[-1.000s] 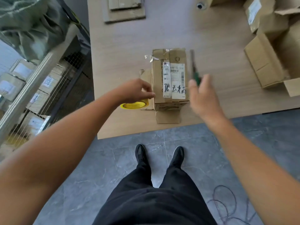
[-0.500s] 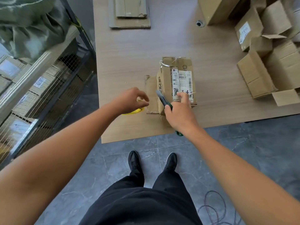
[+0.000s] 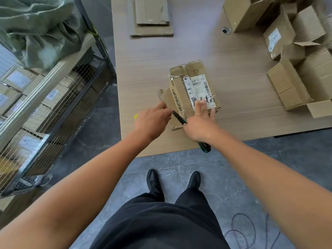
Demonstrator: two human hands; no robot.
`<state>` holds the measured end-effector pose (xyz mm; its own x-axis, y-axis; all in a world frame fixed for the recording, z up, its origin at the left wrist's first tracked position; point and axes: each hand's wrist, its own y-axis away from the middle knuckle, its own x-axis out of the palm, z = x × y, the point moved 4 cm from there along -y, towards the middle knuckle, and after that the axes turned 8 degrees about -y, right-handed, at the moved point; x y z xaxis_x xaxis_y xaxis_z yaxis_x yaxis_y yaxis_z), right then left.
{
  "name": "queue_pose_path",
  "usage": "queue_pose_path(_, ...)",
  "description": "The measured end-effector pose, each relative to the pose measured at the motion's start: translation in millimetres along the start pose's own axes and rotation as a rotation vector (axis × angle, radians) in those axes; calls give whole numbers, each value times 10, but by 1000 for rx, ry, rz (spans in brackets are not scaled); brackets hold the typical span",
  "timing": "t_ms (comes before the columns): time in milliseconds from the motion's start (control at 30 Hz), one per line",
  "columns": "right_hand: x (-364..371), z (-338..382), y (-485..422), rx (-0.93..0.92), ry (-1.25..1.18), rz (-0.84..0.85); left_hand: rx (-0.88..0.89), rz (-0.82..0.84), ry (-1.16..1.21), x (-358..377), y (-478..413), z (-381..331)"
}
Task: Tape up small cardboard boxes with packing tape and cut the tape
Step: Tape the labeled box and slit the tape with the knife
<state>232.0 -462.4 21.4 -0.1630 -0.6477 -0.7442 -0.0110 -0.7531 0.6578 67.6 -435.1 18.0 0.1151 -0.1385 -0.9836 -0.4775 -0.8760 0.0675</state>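
So our right hand (image 3: 199,126) grips the cutter (image 3: 178,119), two fingers (image 3: 198,108) flat on the box (image 3: 195,90) just ahead. Left hand (image 3: 152,121) sits over the yellow tape (image 3: 136,116) beside it; can't tell if we're gripping.

Green sack (image 3: 36,27) above wire cage (image 3: 59,112)

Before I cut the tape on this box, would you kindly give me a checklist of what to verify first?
1. Hold on brown cardboard box with white label: ok, right hand presses its top.
2. Grip on green-and-black utility knife: ok, in the right hand, tip beside the box's left side.
3. Blade extended: cannot tell.
4. Clearance of left hand from knife: not ok, fingertips close to its tip.
5. Grip on yellow tape roll: cannot tell, left hand hides most of it.
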Motion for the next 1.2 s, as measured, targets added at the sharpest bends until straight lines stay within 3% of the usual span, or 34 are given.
queue_pose_path(100,70,-154,50,15,69,104,-204,2,27,36,-78,365)
queue_pose_path(200,67,-227,139,-64,-75,1,-230,-1,-95,113,-41,815)
queue_pose_path(267,43,-149,193,-103,-199,-190,-144,-41,-163,223,102,893)
queue_pose_path(333,93,-50,349,-155,-302,-487,-79,-26,-171,430,309,821)
queue_pose_path(433,404,107,677,-327,-344,-846,-55,1,-150,770,550,687)
queue_pose_path(500,652,176,687,-380,-474,-795,-54,-46,-132,959,646,633)
queue_pose_path(633,900,386,148,-291,-727,-491,-150,-61,4,1131,736,693)
queue_pose_path(767,1105,611,-543,-198,-467,-430,-174,16,38,1176,675,740)
queue_pose_path(867,1231,670,-754,-147,-270,-448,-188,3,78,1161,662,757)
queue_pose_path(967,1169,656,-682,-128,-226,-469,-223,5,169,1072,655,755)
queue_pose_path(1067,889,613,-316,-205,-347,-488,-311,-77,293,819,619,691)
queue_pose_path(1200,189,373,270,-398,-615,-676,-356,-186,435,337,212,518)
